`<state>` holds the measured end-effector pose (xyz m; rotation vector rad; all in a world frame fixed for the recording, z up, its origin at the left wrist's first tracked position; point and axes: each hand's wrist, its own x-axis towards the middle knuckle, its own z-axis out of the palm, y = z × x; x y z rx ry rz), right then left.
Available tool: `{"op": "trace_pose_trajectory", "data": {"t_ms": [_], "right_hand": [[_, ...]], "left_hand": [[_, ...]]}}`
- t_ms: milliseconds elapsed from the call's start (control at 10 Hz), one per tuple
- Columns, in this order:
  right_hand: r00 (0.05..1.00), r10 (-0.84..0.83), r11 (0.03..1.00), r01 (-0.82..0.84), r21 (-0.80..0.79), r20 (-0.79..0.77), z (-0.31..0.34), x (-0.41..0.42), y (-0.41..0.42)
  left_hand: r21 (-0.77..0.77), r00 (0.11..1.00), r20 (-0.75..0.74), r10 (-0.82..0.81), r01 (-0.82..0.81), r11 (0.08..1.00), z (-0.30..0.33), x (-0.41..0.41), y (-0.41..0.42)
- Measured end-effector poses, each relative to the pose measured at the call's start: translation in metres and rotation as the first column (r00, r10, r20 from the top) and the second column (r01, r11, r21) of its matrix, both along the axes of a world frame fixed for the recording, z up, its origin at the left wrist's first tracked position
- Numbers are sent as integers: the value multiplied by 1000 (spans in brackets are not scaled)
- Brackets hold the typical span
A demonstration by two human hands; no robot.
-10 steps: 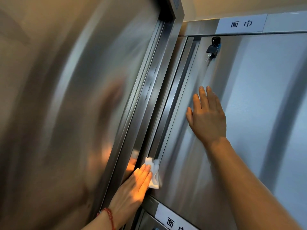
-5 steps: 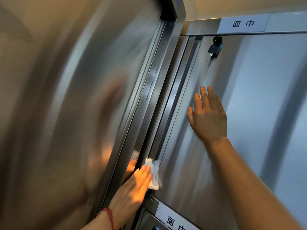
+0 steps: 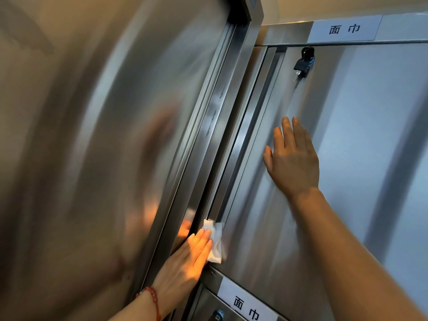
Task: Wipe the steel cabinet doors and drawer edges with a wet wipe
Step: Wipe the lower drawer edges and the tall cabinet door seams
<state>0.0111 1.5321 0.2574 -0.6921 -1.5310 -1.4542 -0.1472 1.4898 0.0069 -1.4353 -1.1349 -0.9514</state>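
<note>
My left hand (image 3: 187, 262), with a red bead bracelet at the wrist, presses a white wet wipe (image 3: 215, 242) with straight fingers against the lower left edge of a steel cabinet door (image 3: 361, 140). My right hand (image 3: 293, 161) lies flat on that door's face, fingers straight and pointing up. To the left stands a taller steel door (image 3: 111, 135), its vertical edge frame (image 3: 208, 135) running beside the wipe.
A black key (image 3: 303, 62) hangs in the lock at the door's upper left. White labels sit above the door (image 3: 345, 28) and below it (image 3: 247, 302). Another lock (image 3: 217, 316) shows on the lower compartment. The steel reflects my hand.
Barely anything has moved. Both hands keep their places on the door, and the wipe stays at the lower left edge.
</note>
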Motion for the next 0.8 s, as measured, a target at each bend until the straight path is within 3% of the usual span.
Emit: {"op": "trace_pose_trajectory", "data": {"t_ms": [800], "right_hand": [[1000,-2,999,2,-35,-3,-1,1,-2]], "left_hand": [[-64,999,35,-28,30,997,2,3,4]]}}
